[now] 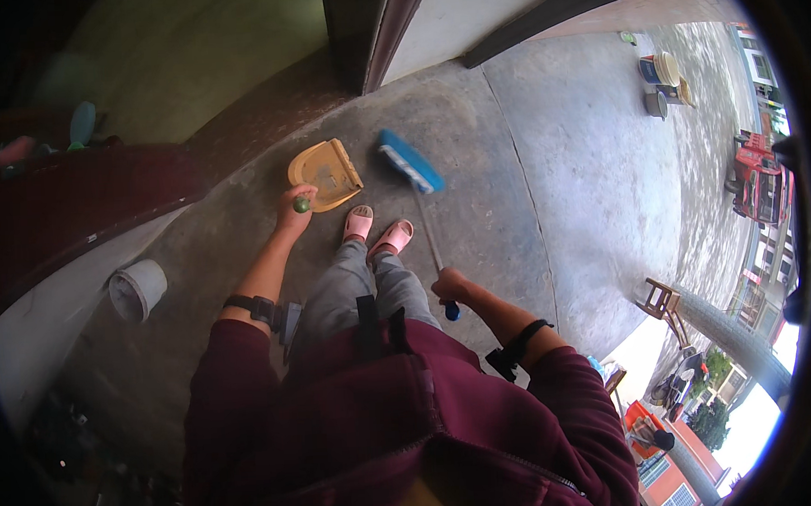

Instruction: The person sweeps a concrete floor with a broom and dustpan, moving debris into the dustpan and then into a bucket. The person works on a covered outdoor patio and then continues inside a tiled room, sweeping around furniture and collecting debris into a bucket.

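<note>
My left hand (298,210) is closed around the green-tipped handle (301,204) of a yellow plastic dustpan (327,171). The pan rests on the concrete floor (468,128), its open edge turned right, with a little debris inside. My right hand (452,286) grips the thin shaft (429,225) of a broom near its dark blue end (453,311). The blue broom head (412,161) is slightly blurred and lies to the right of the dustpan, apart from it. Both tools are in front of my pink slippers (377,230).
A white bucket (150,284) stands by the wall at left. A dark red doorway threshold (270,109) runs along the upper left. Paint buckets (659,69) and a grey pot (656,105) sit at far right. A wooden stool (660,301) stands near a pillar (728,337). A red vehicle (762,180) is outside.
</note>
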`<state>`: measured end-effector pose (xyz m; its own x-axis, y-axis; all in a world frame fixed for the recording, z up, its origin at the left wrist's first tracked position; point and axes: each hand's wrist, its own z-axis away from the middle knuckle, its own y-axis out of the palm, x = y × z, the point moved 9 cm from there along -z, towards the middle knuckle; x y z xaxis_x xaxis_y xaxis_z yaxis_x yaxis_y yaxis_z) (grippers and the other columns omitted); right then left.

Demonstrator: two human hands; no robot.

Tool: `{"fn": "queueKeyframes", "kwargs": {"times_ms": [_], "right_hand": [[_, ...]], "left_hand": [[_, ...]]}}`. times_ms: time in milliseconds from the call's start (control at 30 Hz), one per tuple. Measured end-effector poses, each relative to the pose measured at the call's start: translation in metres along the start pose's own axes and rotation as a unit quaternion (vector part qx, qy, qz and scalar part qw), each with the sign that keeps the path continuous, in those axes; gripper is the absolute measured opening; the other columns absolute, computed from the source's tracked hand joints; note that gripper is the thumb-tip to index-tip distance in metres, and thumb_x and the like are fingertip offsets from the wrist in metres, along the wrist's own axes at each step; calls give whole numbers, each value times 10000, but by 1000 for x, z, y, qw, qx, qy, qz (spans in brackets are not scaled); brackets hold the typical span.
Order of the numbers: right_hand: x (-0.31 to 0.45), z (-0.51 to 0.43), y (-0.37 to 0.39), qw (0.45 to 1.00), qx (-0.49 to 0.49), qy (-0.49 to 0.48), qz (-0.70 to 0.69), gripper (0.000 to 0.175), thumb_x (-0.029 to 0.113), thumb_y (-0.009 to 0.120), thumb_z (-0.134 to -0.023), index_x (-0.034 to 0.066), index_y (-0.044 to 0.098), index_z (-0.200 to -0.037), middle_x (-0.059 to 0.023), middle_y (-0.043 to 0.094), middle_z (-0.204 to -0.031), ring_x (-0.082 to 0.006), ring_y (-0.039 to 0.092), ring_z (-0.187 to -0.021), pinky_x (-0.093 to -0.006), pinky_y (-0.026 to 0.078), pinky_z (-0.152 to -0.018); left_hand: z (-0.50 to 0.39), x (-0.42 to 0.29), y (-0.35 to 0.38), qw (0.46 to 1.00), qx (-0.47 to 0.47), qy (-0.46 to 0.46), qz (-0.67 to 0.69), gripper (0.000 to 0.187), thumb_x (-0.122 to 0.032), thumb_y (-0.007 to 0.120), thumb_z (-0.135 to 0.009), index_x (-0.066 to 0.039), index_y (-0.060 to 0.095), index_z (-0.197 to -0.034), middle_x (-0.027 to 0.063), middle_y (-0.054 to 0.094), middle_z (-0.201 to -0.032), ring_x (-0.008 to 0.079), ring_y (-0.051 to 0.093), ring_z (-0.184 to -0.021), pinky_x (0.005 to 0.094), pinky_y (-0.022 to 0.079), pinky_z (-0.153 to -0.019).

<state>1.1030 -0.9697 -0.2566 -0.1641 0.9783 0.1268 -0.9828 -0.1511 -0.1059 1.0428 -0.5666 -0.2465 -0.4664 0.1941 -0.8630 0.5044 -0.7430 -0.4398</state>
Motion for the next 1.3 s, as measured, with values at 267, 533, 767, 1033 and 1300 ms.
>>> {"fn": "queueKeyframes", "kwargs": {"times_ms": [267, 533, 767, 1033, 1300], "right_hand": [[28, 107, -54, 998, -26, -44, -44, 244, 123, 509, -691, -117, 529, -736, -197, 564, -599, -281, 606, -520, -382, 472, -455], [48, 76, -138, 967, -196, -68, 148, 197, 105, 514, -670, -67, 550, -760, -260, 582, -698, -373, 599, -678, -424, 484, -620], [91, -1, -97, 974, -138, -13, 180, 168, 84, 520, -693, -68, 590, -706, -205, 604, -637, -301, 631, -627, -386, 503, -569], [106, 79, -117, 982, -118, -67, 134, 189, 96, 508, -686, -81, 572, -674, -187, 571, -557, -270, 608, -511, -377, 495, -495], [206, -30, -55, 959, -178, -81, 207, 316, 93, 495, -725, -45, 521, -1008, -249, 589, -946, -366, 582, -901, -405, 490, -724]], "left_hand": [[-4, 11, -10, 1000, -11, -7, 18, 70, -63, 590, -742, -36, 622, -798, 102, 631, -752, 180, 614, -720, 280, 472, -647], [36, 30, -54, 996, -44, -41, 71, 48, -72, 590, -778, -46, 615, -810, 47, 627, -763, 109, 574, -702, 249, 455, -647], [72, 67, -87, 979, -93, -134, 121, 94, -109, 570, -824, -34, 610, -864, -2, 584, -754, 73, 512, -697, 226, 420, -629], [120, 107, -117, 958, -123, -211, 153, 123, -117, 556, -828, -33, 609, -900, 1, 587, -780, 65, 504, -710, 220, 413, -640], [173, 119, -146, 953, -144, -213, 160, 148, -100, 545, -832, -38, 593, -957, -23, 533, -778, 57, 457, -685, 197, 386, -616]]}}
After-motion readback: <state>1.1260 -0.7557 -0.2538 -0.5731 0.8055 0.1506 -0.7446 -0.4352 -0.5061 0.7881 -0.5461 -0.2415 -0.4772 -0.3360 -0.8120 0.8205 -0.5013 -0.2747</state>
